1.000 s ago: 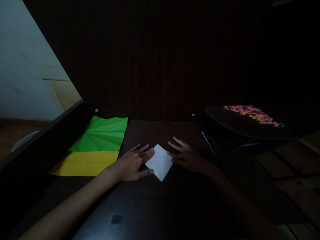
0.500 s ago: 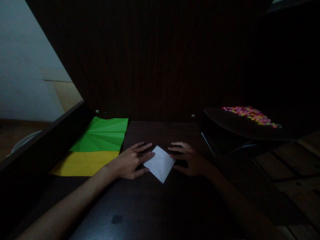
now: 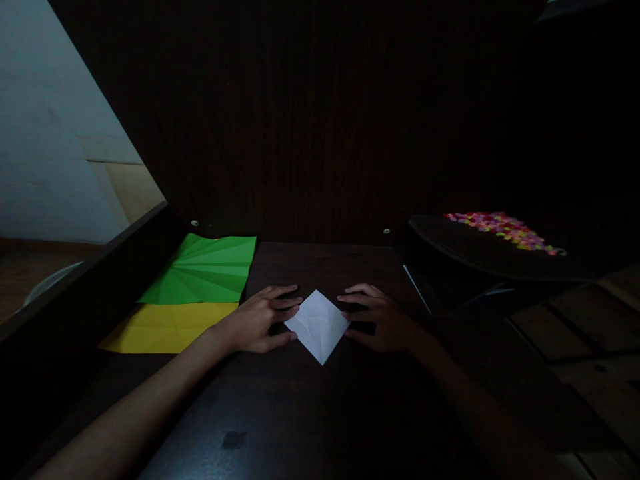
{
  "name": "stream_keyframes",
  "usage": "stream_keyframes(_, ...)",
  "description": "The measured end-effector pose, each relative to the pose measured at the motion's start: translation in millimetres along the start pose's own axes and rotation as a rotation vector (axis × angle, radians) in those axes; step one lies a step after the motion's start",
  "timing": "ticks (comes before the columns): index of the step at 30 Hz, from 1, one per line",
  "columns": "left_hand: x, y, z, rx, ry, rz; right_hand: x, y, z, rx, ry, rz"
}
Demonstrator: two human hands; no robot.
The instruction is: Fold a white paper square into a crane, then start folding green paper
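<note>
The white paper (image 3: 318,325) lies flat on the dark table (image 3: 320,413), folded small and turned so that its corners point away from and toward the person, giving a diamond outline; it serves as the reference for all positions below. The left hand (image 3: 257,322) rests just left of the white paper, palm down, fingers loosely spread and slightly curled, with the fingertips and thumb meeting the paper's left corner. The right hand (image 3: 383,321) mirrors this just right of the white paper, fingers bent and reaching the right corner. Neither hand is closed around the sheet; both appear to press or steady its edges against the table, a placement that likely keeps the folded layers from shifting. Whether any fingertip has slipped under an edge cannot be told in the dim light. Well left of the white paper, a green sheet (image 3: 205,270) with fan-like creases lies flat, and a yellow sheet (image 3: 170,327) lies touching its near edge, both set aside out of the hands' reach zone. Well right of the white paper and farther back, a dark tray (image 3: 480,257) carries a scatter of small multicoloured pieces (image 3: 503,228).
</note>
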State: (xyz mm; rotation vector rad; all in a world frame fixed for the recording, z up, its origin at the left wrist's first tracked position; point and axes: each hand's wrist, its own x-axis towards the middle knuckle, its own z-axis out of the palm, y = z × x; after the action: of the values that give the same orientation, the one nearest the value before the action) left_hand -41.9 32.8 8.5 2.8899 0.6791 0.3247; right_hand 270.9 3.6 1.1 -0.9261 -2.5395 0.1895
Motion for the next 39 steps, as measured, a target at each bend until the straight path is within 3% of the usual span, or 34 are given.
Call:
stream_keyframes(23,-2,-3,-0.4,0.079,0.023,-0.024,-1,3,3,0.032,0.046,0.031)
stream_keyframes(33,1,-3,4.2,0.108,0.087,0.006,-2,5,12,0.075,0.063,0.029)
stream_keyframes(39,2,-2,8.6,0.131,0.127,0.02,-2,0,17,0.063,0.01,0.007)
